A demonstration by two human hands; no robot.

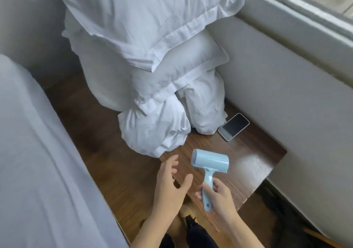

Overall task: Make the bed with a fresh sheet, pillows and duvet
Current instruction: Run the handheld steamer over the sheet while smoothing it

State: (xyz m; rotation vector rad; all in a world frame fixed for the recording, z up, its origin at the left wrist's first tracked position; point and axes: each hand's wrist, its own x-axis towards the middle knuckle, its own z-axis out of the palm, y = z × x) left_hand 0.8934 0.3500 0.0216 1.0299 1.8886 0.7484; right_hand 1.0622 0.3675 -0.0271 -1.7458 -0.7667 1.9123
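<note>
Two hands | right hand (219,194) fingers clamp lint roller (209,168) (pale blue) | left hand (170,182) fingers apart

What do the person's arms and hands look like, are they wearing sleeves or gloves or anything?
Both arms are bare as far as the picture shows, with no sleeves in view. The left hand and the right hand wear no gloves, and no rings, watch or bracelet show on the fingers or wrists. The nails look short and plain, though the picture is a bit blurry there.
</note>
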